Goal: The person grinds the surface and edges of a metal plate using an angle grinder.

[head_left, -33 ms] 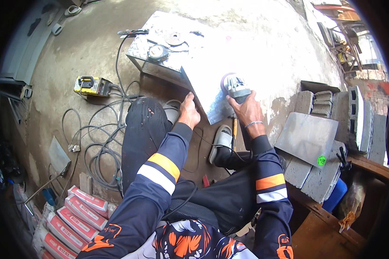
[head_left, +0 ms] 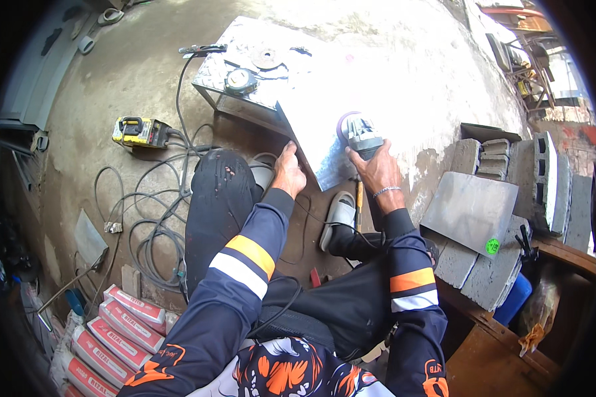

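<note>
My right hand (head_left: 381,169) is wrapped round the rear body of an angle grinder (head_left: 362,135). The grinder's purple-rimmed disc is against or just above a shiny metal sheet (head_left: 324,155). At the sheet's near left edge, my left hand (head_left: 290,173) is closed on the rim, its fingertips partly hidden. Under the sheet stands a low metal-topped table (head_left: 212,76). On that table lie a tape measure (head_left: 241,81), a round disc (head_left: 266,58) and an electrode holder (head_left: 204,49) with its cable.
A yellow and black welding machine (head_left: 140,132) stands on the floor at left, beside coiled cables (head_left: 153,231). Red and white bags (head_left: 116,341) are stacked at lower left. Concrete blocks (head_left: 543,178) and a grey plate (head_left: 470,208) are at right. Bright glare washes out the sheet's far side.
</note>
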{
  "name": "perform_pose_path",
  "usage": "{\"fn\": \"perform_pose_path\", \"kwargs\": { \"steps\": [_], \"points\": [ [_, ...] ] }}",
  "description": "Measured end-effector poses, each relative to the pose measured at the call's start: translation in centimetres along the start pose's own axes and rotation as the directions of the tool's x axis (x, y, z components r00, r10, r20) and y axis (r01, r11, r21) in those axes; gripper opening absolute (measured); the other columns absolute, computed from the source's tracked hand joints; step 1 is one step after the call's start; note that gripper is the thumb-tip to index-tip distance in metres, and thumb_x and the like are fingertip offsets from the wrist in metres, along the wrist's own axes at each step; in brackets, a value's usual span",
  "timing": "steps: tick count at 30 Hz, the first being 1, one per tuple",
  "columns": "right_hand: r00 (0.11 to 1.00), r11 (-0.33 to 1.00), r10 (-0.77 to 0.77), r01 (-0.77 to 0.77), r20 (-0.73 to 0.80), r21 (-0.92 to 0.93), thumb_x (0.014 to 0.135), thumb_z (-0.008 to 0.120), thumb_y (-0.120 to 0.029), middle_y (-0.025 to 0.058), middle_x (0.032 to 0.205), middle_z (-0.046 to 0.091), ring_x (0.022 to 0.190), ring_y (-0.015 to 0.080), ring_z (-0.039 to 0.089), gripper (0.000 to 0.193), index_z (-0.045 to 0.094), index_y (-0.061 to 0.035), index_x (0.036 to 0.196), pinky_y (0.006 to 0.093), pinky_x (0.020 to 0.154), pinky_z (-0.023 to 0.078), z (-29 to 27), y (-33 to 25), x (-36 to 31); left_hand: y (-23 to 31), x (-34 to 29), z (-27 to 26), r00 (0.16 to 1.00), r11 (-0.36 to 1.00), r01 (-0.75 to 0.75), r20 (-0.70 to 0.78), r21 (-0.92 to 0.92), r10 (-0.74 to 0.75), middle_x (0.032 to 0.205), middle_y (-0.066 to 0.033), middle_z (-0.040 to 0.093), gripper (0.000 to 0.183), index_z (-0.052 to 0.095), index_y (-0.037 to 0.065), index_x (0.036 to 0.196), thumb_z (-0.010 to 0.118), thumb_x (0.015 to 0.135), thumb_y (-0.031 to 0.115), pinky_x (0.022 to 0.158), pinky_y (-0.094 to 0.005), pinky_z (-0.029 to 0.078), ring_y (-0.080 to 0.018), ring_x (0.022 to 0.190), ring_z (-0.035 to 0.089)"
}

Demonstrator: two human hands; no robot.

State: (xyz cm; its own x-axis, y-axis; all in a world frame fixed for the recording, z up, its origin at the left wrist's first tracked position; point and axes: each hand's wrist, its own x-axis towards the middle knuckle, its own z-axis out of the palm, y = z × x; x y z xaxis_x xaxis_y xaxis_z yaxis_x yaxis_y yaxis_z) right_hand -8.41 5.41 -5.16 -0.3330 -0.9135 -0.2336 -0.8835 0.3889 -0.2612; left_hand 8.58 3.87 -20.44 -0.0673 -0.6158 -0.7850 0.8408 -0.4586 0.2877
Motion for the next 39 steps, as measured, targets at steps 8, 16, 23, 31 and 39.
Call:
{"fn": "perform_pose_path", "kwargs": {
  "steps": [8,16,23,31,39],
  "points": [
    [0.99,0.993,-0.114,0.111,0.082,0.039,0.081,0.075,-0.058,0.0355,0.086,0.068,0.084,0.0503,0.07,0.094,0.038,0.0141,0.129,0.0528,0.073,0.057,1.9,-1.5,-3.3,0.1,-0.2,0.1,0.999,0.993,0.044,0.0,-0.107,-0.044,0.133,-0.0071,0.062,0.037,0.058,0.006,0.135,0.053,0.106,0.028,0.109,-0.0403,0.042,-0.0235,0.121,0.058],
    [0.998,0.999,0.04,-0.04,-0.041,0.017,0.083,0.072,-0.062,0.034,0.092,0.07,0.091,0.0503,0.069,0.089,0.044,0.0119,0.124,0.0534,0.082,0.055,0.7,0.0,1.5,-0.4,1.1,-0.8,1.0,1.0,0.007,-0.003,-0.026,-0.007,0.131,-0.0107,0.061,0.037,0.057,0.009,0.131,0.055,0.105,0.035,0.108,-0.0452,0.042,-0.0282,0.121,0.056],
    [0.991,0.995,-0.101,0.101,0.087,0.008,0.082,0.074,-0.06,0.0357,0.087,0.068,0.085,0.0503,0.07,0.093,0.041,0.0149,0.126,0.0517,0.072,0.057,1.3,-2.2,-1.6,0.1,-0.7,0.2,0.999,0.996,0.01,0.034,-0.084,-0.007,0.13,-0.0101,0.062,0.036,0.058,0.009,0.13,0.053,0.106,0.035,0.107,-0.0443,0.043,-0.0278,0.117,0.058],
    [0.994,0.994,-0.102,0.1,0.039,0.033,0.083,0.074,-0.058,0.0355,0.089,0.069,0.087,0.0498,0.07,0.089,0.044,0.0147,0.125,0.051,0.074,0.058,1.1,-2.7,0.5,0.5,-0.5,0.1,0.999,0.99,0.052,0.013,-0.132,-0.05,0.131,-0.0078,0.063,0.035,0.06,0.006,0.132,0.056,0.105,0.029,0.107,-0.0398,0.044,-0.0243,0.12,0.059],
    [0.963,0.967,-0.256,0.255,0.087,0.02,0.08,0.076,-0.057,0.0322,0.081,0.069,0.078,0.0479,0.07,0.093,0.04,0.0145,0.127,0.0512,0.068,0.057,1.9,-3.5,-2.2,0.6,-1.6,1.1,0.997,0.993,0.074,0.005,-0.088,-0.074,0.126,-0.0094,0.063,0.034,0.06,0.009,0.126,0.052,0.106,0.034,0.104,-0.0443,0.045,-0.0261,0.117,0.057]
  ]
}}
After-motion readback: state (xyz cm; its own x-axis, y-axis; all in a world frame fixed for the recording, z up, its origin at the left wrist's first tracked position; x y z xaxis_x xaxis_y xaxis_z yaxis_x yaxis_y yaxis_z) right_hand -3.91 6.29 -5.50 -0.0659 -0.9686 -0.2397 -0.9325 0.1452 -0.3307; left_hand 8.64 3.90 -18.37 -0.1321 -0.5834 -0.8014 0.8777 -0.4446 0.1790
